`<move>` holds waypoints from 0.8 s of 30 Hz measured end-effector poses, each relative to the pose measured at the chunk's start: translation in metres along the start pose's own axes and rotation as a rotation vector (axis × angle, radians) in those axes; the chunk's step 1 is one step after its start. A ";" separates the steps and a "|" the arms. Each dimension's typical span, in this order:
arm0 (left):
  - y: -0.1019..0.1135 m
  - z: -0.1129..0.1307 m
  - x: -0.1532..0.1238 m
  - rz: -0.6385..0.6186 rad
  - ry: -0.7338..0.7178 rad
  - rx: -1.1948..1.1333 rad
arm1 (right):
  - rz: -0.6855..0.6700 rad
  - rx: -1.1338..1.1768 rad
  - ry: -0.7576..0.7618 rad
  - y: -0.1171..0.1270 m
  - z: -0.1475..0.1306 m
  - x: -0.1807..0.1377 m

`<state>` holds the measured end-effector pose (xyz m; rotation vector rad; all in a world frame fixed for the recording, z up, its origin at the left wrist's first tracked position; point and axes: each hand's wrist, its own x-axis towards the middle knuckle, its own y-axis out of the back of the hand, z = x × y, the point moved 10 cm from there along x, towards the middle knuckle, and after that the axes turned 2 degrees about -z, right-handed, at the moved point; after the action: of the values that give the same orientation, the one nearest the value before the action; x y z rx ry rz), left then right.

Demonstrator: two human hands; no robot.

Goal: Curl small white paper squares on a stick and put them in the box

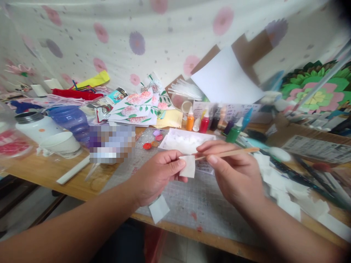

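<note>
Between thumb and fingers my left hand [167, 168] pinches a small white paper square [188, 166] above the mat. My right hand [233, 170] grips a thin wooden stick [236, 153], whose left tip meets the edge of the square; whether it touches the paper or lies behind it I cannot tell. Just behind both hands sits a shallow white box [186, 140] with fluffy white material in it. Another pale paper square [159, 209] lies at the mat's front edge, below my left wrist.
A grey cutting mat [175, 197] covers the table's middle. Several paint bottles [204, 122] stand behind the box. White paper pieces [285, 190] are heaped at the right, near a cardboard box [315, 140]. A white cup [61, 144] and a jar [38, 126] stand at the left.
</note>
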<state>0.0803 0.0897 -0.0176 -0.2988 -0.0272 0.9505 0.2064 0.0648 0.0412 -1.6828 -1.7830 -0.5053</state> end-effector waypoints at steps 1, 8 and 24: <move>-0.001 0.000 0.000 -0.009 -0.002 0.007 | -0.001 -0.005 -0.001 0.000 0.000 0.000; 0.003 0.001 0.000 -0.019 -0.035 0.105 | -0.015 -0.028 -0.020 -0.001 0.002 0.000; 0.018 0.023 -0.007 0.183 -0.177 0.389 | -0.123 -0.389 0.115 -0.018 -0.022 0.002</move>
<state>0.0580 0.0994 0.0001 0.1452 0.0233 1.1384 0.1931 0.0495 0.0612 -1.7581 -1.7937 -1.0384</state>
